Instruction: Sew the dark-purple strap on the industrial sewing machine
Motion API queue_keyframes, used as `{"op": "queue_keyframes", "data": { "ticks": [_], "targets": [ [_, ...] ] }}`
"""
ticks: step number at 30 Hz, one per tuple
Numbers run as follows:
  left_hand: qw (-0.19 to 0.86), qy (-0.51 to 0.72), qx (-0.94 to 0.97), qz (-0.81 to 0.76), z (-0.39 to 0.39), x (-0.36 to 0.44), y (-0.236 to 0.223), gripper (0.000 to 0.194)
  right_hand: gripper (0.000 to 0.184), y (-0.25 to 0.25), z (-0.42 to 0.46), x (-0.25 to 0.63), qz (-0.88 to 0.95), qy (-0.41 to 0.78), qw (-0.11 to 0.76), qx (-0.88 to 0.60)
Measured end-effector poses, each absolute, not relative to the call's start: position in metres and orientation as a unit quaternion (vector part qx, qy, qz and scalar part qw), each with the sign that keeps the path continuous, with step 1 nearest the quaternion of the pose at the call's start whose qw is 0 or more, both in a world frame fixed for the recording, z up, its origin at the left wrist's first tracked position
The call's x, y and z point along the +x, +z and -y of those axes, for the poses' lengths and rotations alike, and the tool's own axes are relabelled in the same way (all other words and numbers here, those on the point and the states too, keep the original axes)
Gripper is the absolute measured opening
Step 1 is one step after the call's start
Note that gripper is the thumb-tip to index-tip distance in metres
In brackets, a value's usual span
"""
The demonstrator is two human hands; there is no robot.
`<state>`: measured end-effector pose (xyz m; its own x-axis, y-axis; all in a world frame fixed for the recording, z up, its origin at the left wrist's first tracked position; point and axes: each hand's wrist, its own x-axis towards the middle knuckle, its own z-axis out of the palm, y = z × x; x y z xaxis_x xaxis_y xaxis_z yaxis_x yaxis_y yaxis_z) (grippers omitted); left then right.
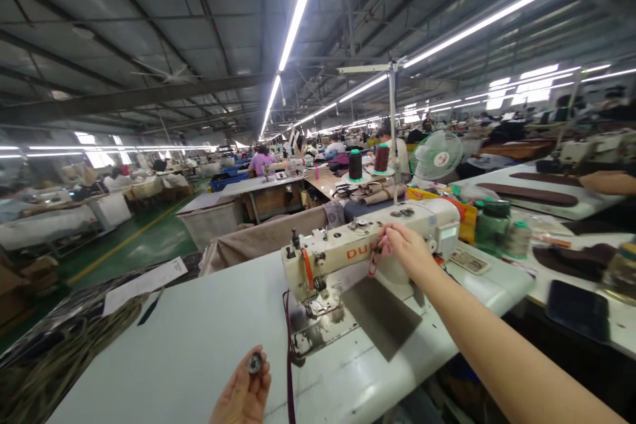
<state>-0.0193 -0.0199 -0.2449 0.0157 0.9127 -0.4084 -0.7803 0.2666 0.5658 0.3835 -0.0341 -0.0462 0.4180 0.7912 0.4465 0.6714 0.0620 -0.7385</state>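
A white sewing machine [348,255] with orange lettering stands on a pale worktable [173,338]. My right hand [405,248] reaches out to the machine's arm, fingers pinched on a small reddish thing by the lettering that I cannot make out. Near the bottom edge my left hand [244,394] holds a small round metal bobbin [255,363] between fingertips. A dark maroon strip [288,358] runs from the needle area down toward me. Two thread cones [355,165] stand behind the machine.
A small green fan [438,156] stands behind the machine to the right. Another person's arm [609,182] rests on the neighbouring table with dark long pieces. A paper sheet [144,285] lies over stacked material at left. Rows of workstations and seated people fill the hall.
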Motion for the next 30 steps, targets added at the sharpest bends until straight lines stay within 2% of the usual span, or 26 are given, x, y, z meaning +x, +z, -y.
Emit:
{"op": "queue_keyframes", "data": {
  "ticks": [5,11,16,23,28,30],
  "targets": [
    [0.720,0.583,0.098,-0.364,0.040,-0.004,-0.207,0.028,0.027,-0.013,0.020,0.385,0.565,-0.036,0.326,-0.757],
    [0.731,0.583,0.108,-0.337,0.039,-0.008,-0.217,0.030,0.026,0.006,-0.005,0.374,0.594,-0.068,0.175,-0.782],
    [0.735,0.586,0.104,-0.325,0.036,-0.009,-0.221,0.026,0.029,0.005,-0.011,0.366,0.603,-0.117,0.138,-0.777],
    [0.740,0.581,0.084,-0.329,0.037,-0.008,-0.214,0.026,0.029,-0.012,-0.011,0.359,0.604,-0.197,0.137,-0.760],
    [0.721,0.586,0.125,-0.348,0.043,-0.006,-0.211,0.025,0.042,0.031,-0.016,0.360,0.590,-0.258,0.149,-0.751],
    [0.718,0.585,0.145,-0.347,0.045,-0.006,-0.211,0.026,0.032,0.056,-0.018,0.357,0.636,-0.255,0.123,-0.718]
  ]
}}
